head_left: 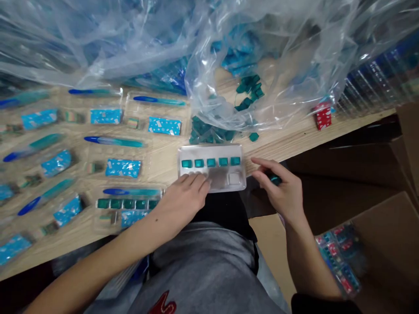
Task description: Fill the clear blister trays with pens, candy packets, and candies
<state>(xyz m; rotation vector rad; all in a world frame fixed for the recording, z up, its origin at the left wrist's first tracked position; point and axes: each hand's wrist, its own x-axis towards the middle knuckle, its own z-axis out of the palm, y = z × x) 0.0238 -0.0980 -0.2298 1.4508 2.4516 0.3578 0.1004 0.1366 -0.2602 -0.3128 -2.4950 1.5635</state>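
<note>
A clear plastic blister tray (235, 179) lies at the table's front edge, with a row of teal translucent cubes (211, 162) in its slots. My left hand (185, 198) rests over its lower left corner, fingers bent down onto the tray; what is under them is hidden. Just right of the tray is my right hand (283, 185). Its thumb and forefinger are slightly apart, and the curled fingers hold a teal cube (275, 179), partly covered. Loose teal cubes (212, 131) are heaped behind the tray, and one single cube (254, 137) sits apart.
Several trays with blue pens (159, 101) and blue patterned packets (123, 168) cover the left side. A large clear plastic bag (203, 87) lies behind. At right are a red packet (323, 116), stacked clear trays (373, 83) and, below, a cardboard box (386, 235) with packed sets.
</note>
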